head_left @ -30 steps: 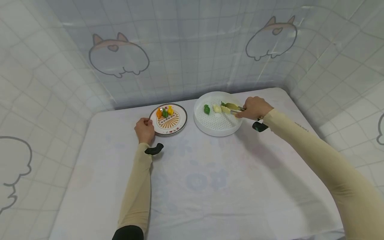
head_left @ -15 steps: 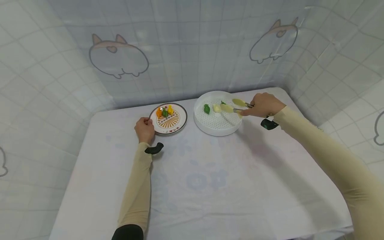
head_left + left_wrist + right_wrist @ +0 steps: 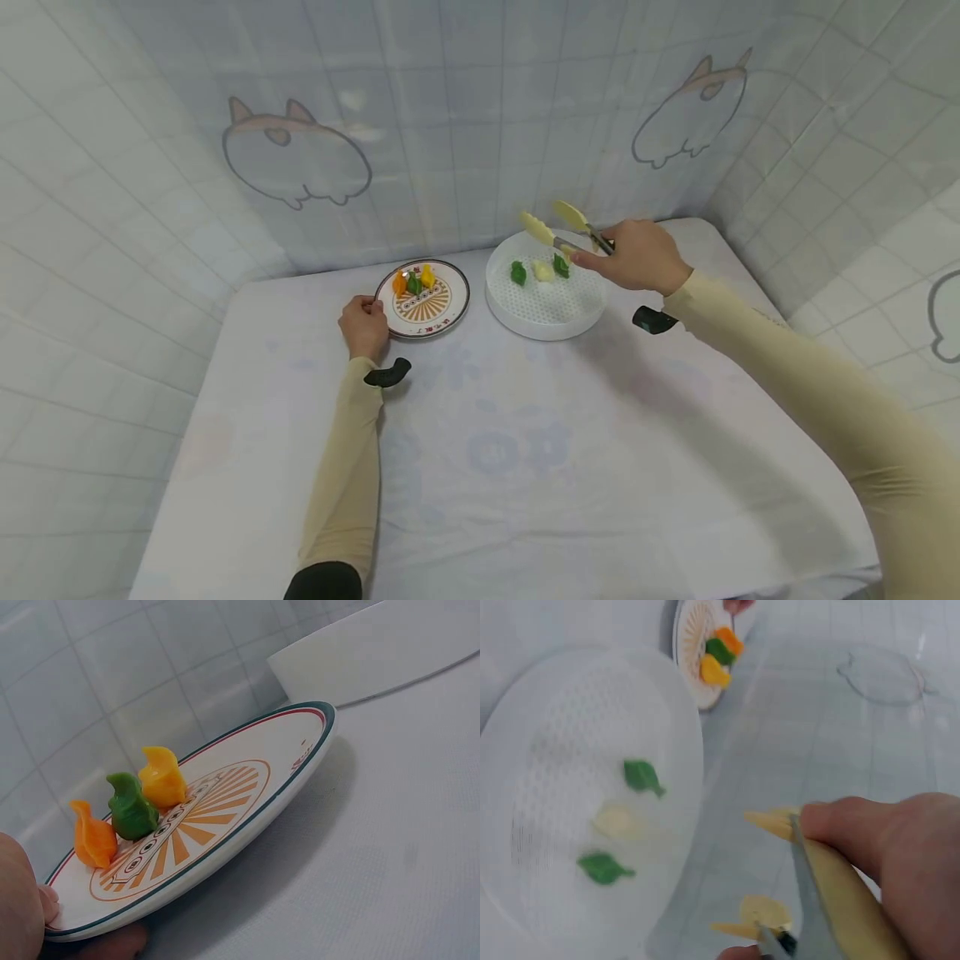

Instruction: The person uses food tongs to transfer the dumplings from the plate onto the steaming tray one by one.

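My left hand (image 3: 363, 327) grips the near-left rim of a round patterned plate (image 3: 262, 739), thumb on top and fingers beneath. An orange dumpling-shaped piece (image 3: 94, 838), a green one (image 3: 132, 806) and a yellow one (image 3: 163, 777) sit on the plate. In my right hand (image 3: 641, 254) is a pair of tongs (image 3: 537, 228) with pale yellow tips, spread apart with nothing between them, above the far side of a white perforated steamer tray (image 3: 543, 327). Inside the tray lie a pale yellow piece (image 3: 543, 271) between two green ones, left (image 3: 518, 272) and right (image 3: 561, 266).
A white cloth with faint prints covers the table (image 3: 487, 500). Behind it and along both sides hang grid-patterned curtains (image 3: 465, 125) with animal drawings. The plate stands just left of the tray.
The tongs, earlier at the right green piece in the tray, first drew back to the right, then rose toward the far side. The left hand and plate have stayed put.
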`<state>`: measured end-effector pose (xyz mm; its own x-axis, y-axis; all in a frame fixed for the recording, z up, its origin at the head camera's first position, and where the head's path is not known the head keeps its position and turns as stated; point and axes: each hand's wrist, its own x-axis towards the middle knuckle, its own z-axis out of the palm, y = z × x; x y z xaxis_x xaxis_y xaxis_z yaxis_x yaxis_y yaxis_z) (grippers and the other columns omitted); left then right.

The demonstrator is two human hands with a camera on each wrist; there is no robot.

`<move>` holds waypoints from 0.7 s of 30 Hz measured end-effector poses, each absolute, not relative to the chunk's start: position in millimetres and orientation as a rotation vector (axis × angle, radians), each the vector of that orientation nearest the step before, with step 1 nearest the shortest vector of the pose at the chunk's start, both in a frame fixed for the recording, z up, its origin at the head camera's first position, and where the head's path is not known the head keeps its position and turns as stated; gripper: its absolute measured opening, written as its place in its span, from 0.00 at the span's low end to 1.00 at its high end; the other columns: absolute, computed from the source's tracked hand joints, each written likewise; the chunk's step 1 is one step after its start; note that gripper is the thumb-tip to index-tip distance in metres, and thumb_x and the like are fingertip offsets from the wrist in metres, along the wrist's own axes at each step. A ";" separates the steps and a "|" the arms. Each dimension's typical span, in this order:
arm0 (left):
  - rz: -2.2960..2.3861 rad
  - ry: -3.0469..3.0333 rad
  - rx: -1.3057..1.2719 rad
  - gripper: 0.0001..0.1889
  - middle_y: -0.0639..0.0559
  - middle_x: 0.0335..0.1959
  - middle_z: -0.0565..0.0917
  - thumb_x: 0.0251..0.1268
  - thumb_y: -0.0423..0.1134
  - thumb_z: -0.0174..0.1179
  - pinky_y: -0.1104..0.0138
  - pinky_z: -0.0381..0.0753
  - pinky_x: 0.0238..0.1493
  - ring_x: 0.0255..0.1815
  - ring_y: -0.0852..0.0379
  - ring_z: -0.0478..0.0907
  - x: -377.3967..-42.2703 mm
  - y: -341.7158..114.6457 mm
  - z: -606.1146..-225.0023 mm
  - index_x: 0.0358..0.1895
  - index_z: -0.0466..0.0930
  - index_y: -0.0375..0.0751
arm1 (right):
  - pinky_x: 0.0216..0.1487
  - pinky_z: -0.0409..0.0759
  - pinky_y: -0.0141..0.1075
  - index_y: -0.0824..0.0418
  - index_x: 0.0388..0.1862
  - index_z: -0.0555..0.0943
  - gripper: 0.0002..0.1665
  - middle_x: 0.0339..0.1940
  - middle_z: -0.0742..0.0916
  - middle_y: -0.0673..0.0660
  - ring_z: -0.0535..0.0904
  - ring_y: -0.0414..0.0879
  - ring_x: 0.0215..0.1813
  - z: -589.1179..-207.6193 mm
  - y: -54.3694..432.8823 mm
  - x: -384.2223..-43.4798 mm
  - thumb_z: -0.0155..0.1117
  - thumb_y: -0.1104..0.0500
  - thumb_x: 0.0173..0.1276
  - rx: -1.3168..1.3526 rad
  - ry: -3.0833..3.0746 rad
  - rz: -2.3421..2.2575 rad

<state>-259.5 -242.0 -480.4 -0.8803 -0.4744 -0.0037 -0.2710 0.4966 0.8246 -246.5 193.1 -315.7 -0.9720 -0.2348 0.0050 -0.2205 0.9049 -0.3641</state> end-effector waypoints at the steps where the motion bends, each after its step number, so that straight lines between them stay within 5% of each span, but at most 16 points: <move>1: -1.335 -2.517 0.641 0.17 0.36 0.49 0.84 0.86 0.40 0.51 0.68 0.75 0.37 0.43 0.48 0.79 -258.8 -242.2 -480.6 0.64 0.79 0.31 | 0.26 0.64 0.38 0.58 0.24 0.74 0.35 0.17 0.68 0.49 0.71 0.48 0.25 -318.5 188.2 -246.5 0.62 0.30 0.73 -0.384 3.032 -0.586; 5: -1.330 -2.513 0.638 0.17 0.36 0.49 0.84 0.86 0.39 0.51 0.69 0.75 0.36 0.42 0.48 0.79 -257.4 -242.9 -481.2 0.64 0.79 0.31 | 0.27 0.62 0.38 0.59 0.26 0.79 0.31 0.16 0.66 0.48 0.68 0.47 0.24 -325.3 169.3 -247.9 0.64 0.34 0.75 -0.476 3.048 -0.617; 12: -1.310 -2.503 0.648 0.18 0.35 0.50 0.85 0.86 0.40 0.51 0.66 0.76 0.38 0.43 0.45 0.81 -258.2 -243.1 -480.5 0.64 0.79 0.31 | 0.26 0.65 0.37 0.63 0.48 0.91 0.32 0.16 0.77 0.50 0.73 0.47 0.26 -329.4 130.5 -252.7 0.65 0.35 0.74 -0.549 3.005 -0.645; 21: -1.324 -2.520 0.652 0.17 0.35 0.52 0.85 0.86 0.40 0.51 0.65 0.77 0.40 0.46 0.45 0.81 -261.1 -235.0 -482.5 0.65 0.79 0.32 | 0.26 0.68 0.36 0.60 0.47 0.92 0.29 0.20 0.83 0.49 0.75 0.45 0.26 -350.5 80.2 -253.9 0.66 0.35 0.74 -0.545 2.908 -0.683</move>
